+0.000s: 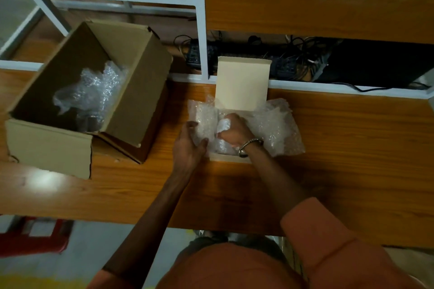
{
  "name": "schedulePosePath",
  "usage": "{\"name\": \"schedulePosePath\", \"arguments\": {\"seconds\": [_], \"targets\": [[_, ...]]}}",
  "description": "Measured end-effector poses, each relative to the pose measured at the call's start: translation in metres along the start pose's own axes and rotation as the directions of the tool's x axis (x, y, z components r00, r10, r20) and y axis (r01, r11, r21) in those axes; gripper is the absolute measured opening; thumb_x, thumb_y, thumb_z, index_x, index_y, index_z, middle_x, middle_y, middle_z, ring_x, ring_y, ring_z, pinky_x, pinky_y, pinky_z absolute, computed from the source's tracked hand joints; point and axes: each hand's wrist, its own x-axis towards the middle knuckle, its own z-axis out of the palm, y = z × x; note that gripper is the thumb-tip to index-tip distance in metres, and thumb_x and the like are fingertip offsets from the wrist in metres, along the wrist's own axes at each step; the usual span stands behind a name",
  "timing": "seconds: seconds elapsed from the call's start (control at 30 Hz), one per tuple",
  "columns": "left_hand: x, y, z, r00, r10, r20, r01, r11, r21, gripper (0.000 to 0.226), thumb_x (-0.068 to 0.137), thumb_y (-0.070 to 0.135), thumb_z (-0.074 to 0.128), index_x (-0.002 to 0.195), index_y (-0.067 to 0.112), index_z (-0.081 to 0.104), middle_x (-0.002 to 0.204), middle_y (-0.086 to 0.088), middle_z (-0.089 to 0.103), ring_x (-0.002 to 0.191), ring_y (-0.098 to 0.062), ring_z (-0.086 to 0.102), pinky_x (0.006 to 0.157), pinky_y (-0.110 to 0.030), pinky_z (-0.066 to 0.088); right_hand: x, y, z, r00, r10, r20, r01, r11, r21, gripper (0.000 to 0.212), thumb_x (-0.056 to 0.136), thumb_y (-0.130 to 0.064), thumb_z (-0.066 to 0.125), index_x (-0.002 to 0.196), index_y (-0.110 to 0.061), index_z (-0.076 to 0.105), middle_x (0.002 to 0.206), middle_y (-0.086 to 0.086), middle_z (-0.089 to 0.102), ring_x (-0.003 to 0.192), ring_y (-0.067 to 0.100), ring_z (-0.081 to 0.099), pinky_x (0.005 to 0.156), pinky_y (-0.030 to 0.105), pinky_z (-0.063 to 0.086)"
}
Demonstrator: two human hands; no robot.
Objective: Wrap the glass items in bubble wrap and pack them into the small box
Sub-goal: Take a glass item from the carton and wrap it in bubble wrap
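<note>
Head view: both hands in small box at centre, lid raised at 12. Left hand fingers curled on bubble wrap; right hand fisted around it. Large carton at 9 on worktop.

Dim, warm-toned view; glare patch on the table at left; edges bowed and soft.

We see a wooden table with an orange-brown grain and a bright glare patch near its left front. On it, at left, rests a large open cardboard box. Toward the centre back sits a small pale box, lid raised, with bubble wrap spilling over its sides onto the tabletop.
</note>
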Motion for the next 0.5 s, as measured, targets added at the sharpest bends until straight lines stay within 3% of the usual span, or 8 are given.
{"name": "schedulePosePath", "arguments": {"seconds": [0.07,0.1,0.2,0.3,0.43,0.5], "targets": [[0.003,0.000,-0.003,1.000,-0.003,-0.009,0.002,1.000,-0.019,0.057,0.093,0.019,0.082,0.141,0.015,0.053,0.138,-0.007,0.067,0.106,-0.011,0.061,0.066,-0.001,0.043,-0.005,0.006,0.005,0.994,0.038,-0.101,-0.027,0.993,0.114,0.068,0.062,-0.034,0.099,0.118,-0.012,0.067,0.120,0.006,0.070,0.108,0.022,0.068,0.092,0.039,0.060],[0.005,-0.001,-0.003,1.000,-0.007,-0.008,0.007,1.000,-0.025,0.056,0.092,0.019,0.082,0.141,0.015,0.053,0.137,-0.007,0.067,0.106,-0.011,0.061,0.064,-0.001,0.043,-0.012,0.004,0.003,0.990,0.064,-0.124,-0.046,0.988,0.147,0.083,0.064,-0.035,0.100,0.131,-0.012,0.056,0.134,0.008,0.060,0.119,0.024,0.060,0.100,0.041,0.055],[0.008,-0.005,-0.002,1.000,-0.015,-0.007,0.015,1.000,-0.020,0.057,0.091,0.023,0.083,0.139,0.018,0.053,0.137,-0.006,0.068,0.113,-0.023,0.068,0.070,-0.017,0.047,-0.026,0.000,-0.002,0.988,0.096,-0.121,-0.070,0.978,0.197,0.101,0.070,-0.037,0.098,0.148,-0.017,0.036,0.154,0.013,0.042,0.139,0.032,0.047,0.112,0.048,0.048],[0.007,-0.011,0.001,1.000,-0.011,0.001,0.011,1.000,-0.014,0.056,0.092,0.027,0.083,0.138,0.017,0.053,0.134,0.003,0.064,0.104,-0.014,0.064,0.065,-0.009,0.043,-0.036,0.001,0.000,0.975,0.114,-0.192,-0.070,0.972,0.223,0.094,0.076,-0.030,0.093,0.150,-0.021,0.036,0.156,0.013,0.042,0.138,0.035,0.050,0.107,0.044,0.050],[0.007,-0.016,0.005,0.999,-0.029,-0.026,0.028,0.999,-0.039,0.055,0.091,0.034,0.084,0.136,0.022,0.054,0.141,0.001,0.063,0.115,-0.014,0.061,0.078,-0.027,0.052,-0.043,0.001,0.008,0.984,0.022,-0.176,-0.009,0.997,0.078,0.082,0.087,-0.013,0.081,0.158,-0.015,0.040,0.157,0.013,0.044,0.138,0.035,0.053,0.107,0.037,0.047],[0.007,-0.017,0.008,0.999,-0.015,-0.036,0.015,1.000,-0.023,0.056,0.091,0.035,0.084,0.136,0.020,0.054,0.141,0.001,0.063,0.114,-0.014,0.060,0.074,-0.024,0.051,-0.042,0.004,0.011,0.989,-0.008,-0.149,0.014,0.999,0.036,0.085,0.089,-0.019,0.080,0.162,-0.016,0.036,0.160,0.013,0.042,0.142,0.035,0.051,0.113,0.042,0.045]]}}
